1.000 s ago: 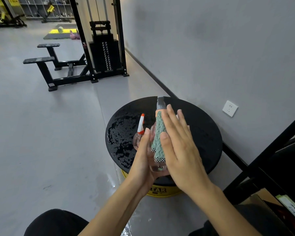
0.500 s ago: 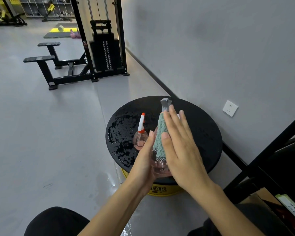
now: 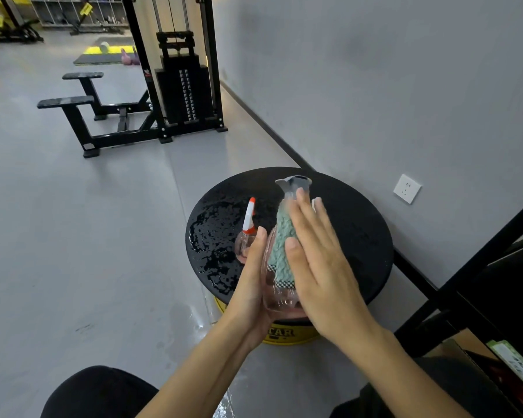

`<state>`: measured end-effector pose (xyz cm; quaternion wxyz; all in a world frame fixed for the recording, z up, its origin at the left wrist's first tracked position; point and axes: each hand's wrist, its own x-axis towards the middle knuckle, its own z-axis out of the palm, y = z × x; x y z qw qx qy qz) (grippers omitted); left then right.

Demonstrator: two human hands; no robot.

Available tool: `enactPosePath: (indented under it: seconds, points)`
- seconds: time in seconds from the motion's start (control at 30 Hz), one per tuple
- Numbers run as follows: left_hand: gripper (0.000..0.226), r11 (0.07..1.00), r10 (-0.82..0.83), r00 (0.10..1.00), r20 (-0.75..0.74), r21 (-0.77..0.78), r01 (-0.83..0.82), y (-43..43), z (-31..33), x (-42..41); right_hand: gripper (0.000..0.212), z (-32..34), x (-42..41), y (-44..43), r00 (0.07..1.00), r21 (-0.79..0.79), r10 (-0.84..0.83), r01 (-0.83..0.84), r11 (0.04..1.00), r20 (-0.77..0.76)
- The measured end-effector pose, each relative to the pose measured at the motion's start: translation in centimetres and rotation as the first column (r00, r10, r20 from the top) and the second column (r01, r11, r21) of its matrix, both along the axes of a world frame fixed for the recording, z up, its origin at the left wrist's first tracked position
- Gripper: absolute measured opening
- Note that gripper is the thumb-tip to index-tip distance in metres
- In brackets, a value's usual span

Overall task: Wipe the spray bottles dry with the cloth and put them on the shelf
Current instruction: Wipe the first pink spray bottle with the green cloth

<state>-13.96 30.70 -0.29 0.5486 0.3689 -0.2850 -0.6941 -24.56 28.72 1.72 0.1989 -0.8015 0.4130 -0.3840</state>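
I hold a clear pink spray bottle (image 3: 280, 300) with a grey nozzle between my palms, above the near edge of a round black wet table (image 3: 354, 224). My left hand (image 3: 251, 285) cups its left side. My right hand (image 3: 317, 260) lies flat with straight fingers, pressing a teal cloth (image 3: 281, 251) with a checkered hem against the bottle's right side. A second pink spray bottle (image 3: 245, 233) with a white and orange nozzle stands on the table just left of my left thumb. The black shelf frame (image 3: 477, 276) rises at the right.
Water drops cover the table's left half, and its yellow base (image 3: 287, 334) stands on a damp grey floor. A wall with a white socket (image 3: 407, 188) runs along the right. A black weight machine (image 3: 181, 86) and benches stand far back. My dark knees are at the bottom.
The bottle has turned between my palms, its grey nozzle swinging round. My right hand slid the cloth slightly along the bottle. The other bottle stayed put.
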Motion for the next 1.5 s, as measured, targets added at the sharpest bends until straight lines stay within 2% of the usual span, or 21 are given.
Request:
enactPosePath:
  seconds: [0.17,0.3,0.5,0.7,0.8,0.87,1.0,1.07,1.17,1.27,1.37,1.5]
  points:
    - [0.065,0.999,0.043,0.998,-0.037,-0.009,-0.043,-0.4,-0.1,0.4,0.054,-0.8,-0.1,2.0,0.994,-0.047,0.026,-0.031,0.998,-0.110]
    - [0.066,0.996,0.077,0.995,-0.063,0.057,-0.074,-0.4,-0.6,0.5,0.056,-2.1,-0.2,3.6,0.982,-0.066,0.020,-0.033,0.997,-0.187]
    - [0.058,0.994,-0.051,0.999,-0.015,0.093,0.052,0.2,-1.3,-0.1,0.057,-0.6,-0.5,0.2,0.995,0.013,-0.017,0.019,1.000,-0.101]
    - [0.070,0.996,0.008,0.998,-0.065,0.086,-0.002,-0.3,-0.7,0.3,0.058,-2.2,-1.0,3.1,0.974,-0.090,-0.035,0.015,0.996,-0.222]
    - [0.066,0.995,0.023,0.997,-0.076,0.098,-0.015,-0.4,-1.1,0.1,0.057,-2.5,-0.9,3.3,0.967,-0.114,-0.052,0.024,0.993,-0.250]
    - [0.062,0.996,0.005,0.999,-0.053,0.091,0.000,-0.4,-1.4,-0.3,0.055,-2.0,-0.6,2.2,0.973,-0.109,-0.057,0.033,0.994,-0.225]
    - [0.058,0.996,-0.041,0.999,-0.016,0.073,0.042,-0.2,-1.1,-0.5,0.054,-0.4,-0.5,-0.5,0.997,-0.008,-0.038,0.037,0.999,-0.065]
    - [0.057,0.998,-0.012,1.000,-0.028,0.057,0.013,-0.5,-0.9,-0.3,0.053,-0.4,-0.4,-0.2,0.996,-0.033,-0.033,0.030,0.999,-0.078]
    - [0.058,0.997,0.056,0.995,-0.078,0.056,-0.051,-1.0,-1.1,0.0,0.055,-1.4,-0.2,2.1,0.980,-0.095,-0.057,0.039,0.995,-0.192]
    - [0.058,0.997,0.051,0.989,-0.139,0.057,-0.043,-1.2,-1.4,0.0,0.060,-2.4,-0.2,4.2,0.966,-0.113,-0.077,0.050,0.992,-0.247]
    - [0.057,0.996,0.051,0.992,-0.117,0.079,-0.042,-1.0,-1.6,-0.2,0.060,-2.3,-0.1,3.5,0.967,-0.068,-0.073,0.058,0.996,-0.244]
    - [0.049,0.997,0.028,0.999,0.015,0.067,-0.029,-0.6,-1.8,-0.6,0.062,-1.3,-0.2,0.2,0.985,0.013,-0.085,0.088,0.996,-0.151]
